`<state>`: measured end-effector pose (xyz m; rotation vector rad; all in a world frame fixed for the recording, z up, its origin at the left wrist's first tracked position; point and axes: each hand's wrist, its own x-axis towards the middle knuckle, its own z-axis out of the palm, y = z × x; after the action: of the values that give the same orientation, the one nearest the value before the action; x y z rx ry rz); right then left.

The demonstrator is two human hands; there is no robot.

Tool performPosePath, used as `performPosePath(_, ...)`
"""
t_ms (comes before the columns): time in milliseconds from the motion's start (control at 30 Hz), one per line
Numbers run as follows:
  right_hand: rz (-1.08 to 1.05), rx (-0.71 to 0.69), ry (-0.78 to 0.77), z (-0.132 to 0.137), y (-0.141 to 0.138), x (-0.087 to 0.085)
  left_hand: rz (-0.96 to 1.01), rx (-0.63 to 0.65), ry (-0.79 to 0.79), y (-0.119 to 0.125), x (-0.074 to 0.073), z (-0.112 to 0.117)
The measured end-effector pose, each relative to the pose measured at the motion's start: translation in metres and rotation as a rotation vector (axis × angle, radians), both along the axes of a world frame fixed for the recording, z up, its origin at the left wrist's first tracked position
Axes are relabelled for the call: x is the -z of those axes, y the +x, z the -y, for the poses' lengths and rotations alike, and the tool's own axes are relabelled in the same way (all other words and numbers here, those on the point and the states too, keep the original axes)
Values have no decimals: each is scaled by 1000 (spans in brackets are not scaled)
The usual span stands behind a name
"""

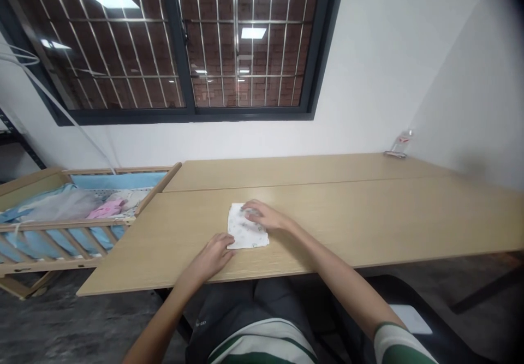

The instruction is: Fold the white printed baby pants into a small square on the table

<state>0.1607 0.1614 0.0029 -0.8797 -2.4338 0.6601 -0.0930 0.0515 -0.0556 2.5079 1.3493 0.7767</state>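
A small folded white cloth (241, 232) with a faint print lies on the light wooden table (368, 211), near its front edge. My right hand (264, 216) rests flat on top of the cloth, fingers stretched out toward the left. My left hand (215, 255) lies on the table at the cloth's near left corner, fingers curled and touching its edge. Both forearms reach in from below.
A wooden baby crib (82, 222) with blue lining and pink and white bedding stands to the left of the table. A small clear object (400, 144) sits at the far right by the white wall. A barred window is behind.
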Motion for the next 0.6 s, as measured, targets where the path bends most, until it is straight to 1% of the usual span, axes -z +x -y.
performPosePath(100, 103, -15, 1, 27, 16, -2, 2, 58, 26, -3, -1, -12)
performPosePath(200, 186, -49, 13, 52, 31, 2, 29, 49, -12, 0, -6, -17)
performPosePath(333, 143, -67, 32, 72, 38, 7, 83, 12, -85, 2, -18, -15)
performPosePath(467, 37, -18, -32, 71, 34, 6, 173, 41, -216, 1, -27, -15)
performPosePath(533, 13, 51, -63, 64, 31, 5, 192, 55, -254, 0, -27, -20)
performPosePath(600, 8, 137, -71, 54, 27, 5, 201, 28, -270, -1, -25, -29)
